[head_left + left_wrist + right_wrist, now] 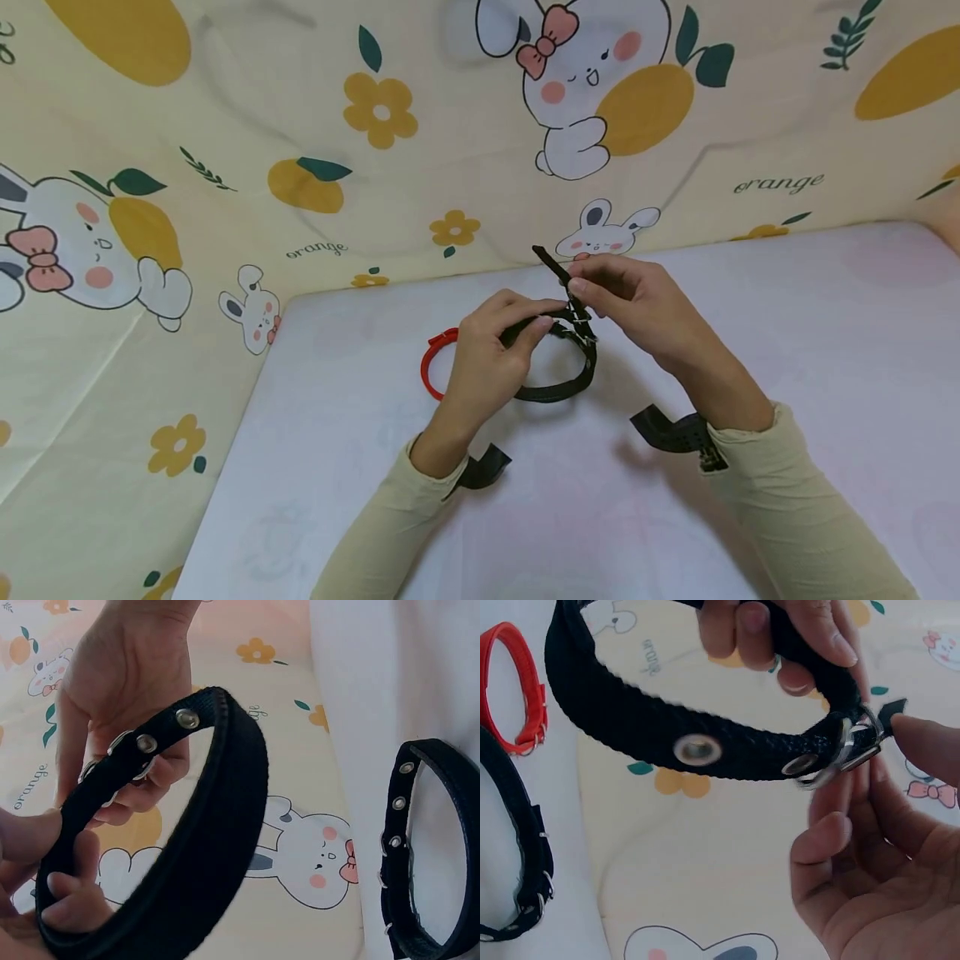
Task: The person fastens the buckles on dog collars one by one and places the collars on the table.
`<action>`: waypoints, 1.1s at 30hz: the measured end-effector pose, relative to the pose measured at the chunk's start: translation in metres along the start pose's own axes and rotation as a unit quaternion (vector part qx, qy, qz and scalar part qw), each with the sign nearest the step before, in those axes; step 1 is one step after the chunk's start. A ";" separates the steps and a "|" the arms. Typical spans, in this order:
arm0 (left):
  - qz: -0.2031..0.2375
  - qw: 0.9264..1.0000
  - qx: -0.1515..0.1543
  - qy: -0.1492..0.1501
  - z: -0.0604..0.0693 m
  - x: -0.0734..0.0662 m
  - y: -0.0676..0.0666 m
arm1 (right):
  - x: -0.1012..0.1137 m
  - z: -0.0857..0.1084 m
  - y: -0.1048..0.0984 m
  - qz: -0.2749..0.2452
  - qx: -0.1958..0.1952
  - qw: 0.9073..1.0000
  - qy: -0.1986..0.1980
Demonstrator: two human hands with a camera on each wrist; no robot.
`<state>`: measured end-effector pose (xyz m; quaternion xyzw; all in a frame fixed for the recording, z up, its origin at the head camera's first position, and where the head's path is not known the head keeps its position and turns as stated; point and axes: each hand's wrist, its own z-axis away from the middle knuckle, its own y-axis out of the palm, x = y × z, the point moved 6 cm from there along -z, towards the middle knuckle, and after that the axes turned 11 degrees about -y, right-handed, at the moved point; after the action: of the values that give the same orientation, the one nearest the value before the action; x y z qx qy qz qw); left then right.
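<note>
In both wrist views a black collar (pixel 660 724) with metal eyelets (pixel 697 749) is held up in a closed loop. My left hand (pixel 495 350) pinches its band between thumb and fingers, close to the buckle. My right hand (pixel 645 312) pinches the narrow strap end (pixel 551 262), which sticks up past the fingers in the head view. Between the hands is the silver buckle (pixel 859 746), with the strap passing through it. The left fingers hide part of the band.
A second black collar (pixel 454 795) rests on the white table (pixel 337 500), its buckle and eyelets visible. Nearby lies a red collar (pixel 517 682), partly behind my left hand in the head view. A cream cloth (pixel 247 125) printed with rabbits and oranges covers the area beyond the table.
</note>
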<state>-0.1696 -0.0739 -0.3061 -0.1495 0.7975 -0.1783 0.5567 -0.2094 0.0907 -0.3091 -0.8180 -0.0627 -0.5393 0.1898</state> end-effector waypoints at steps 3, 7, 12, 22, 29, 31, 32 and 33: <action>-0.004 1.000 -0.010 -0.004 0.001 0.001 -0.002 | -0.001 0.002 0.002 0.006 0.015 1.000 0.016; -0.011 1.000 -0.006 -0.011 0.006 0.004 -0.003 | -0.004 0.005 0.006 0.016 0.013 0.999 0.028; -0.018 1.000 0.004 -0.011 0.009 0.003 -0.002 | -0.005 0.007 0.010 0.010 0.008 1.000 0.018; 0.002 1.000 -0.009 0.005 0.004 -0.002 -0.002 | -0.002 0.005 0.005 -0.010 -0.003 1.000 -0.016; 0.024 0.999 -0.013 -0.021 0.001 -0.001 -0.003 | 0.002 0.002 0.007 0.003 0.008 1.000 -0.011; 0.050 0.997 -0.016 -0.062 0.000 0.003 -0.004 | 0.004 0.001 0.008 0.008 0.013 1.000 -0.015; 0.067 0.994 -0.018 -0.082 -0.001 0.005 -0.004 | 0.004 0.001 0.008 0.012 0.015 1.000 -0.017; 0.086 0.991 -0.021 -0.101 -0.002 0.008 -0.005 | 0.005 0.000 0.007 0.014 0.017 1.000 -0.018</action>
<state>-0.1741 -0.0816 -0.3096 -0.1089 0.7504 -0.0971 0.6446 -0.2053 0.0836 -0.3064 -0.8248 -0.0637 -0.5208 0.2107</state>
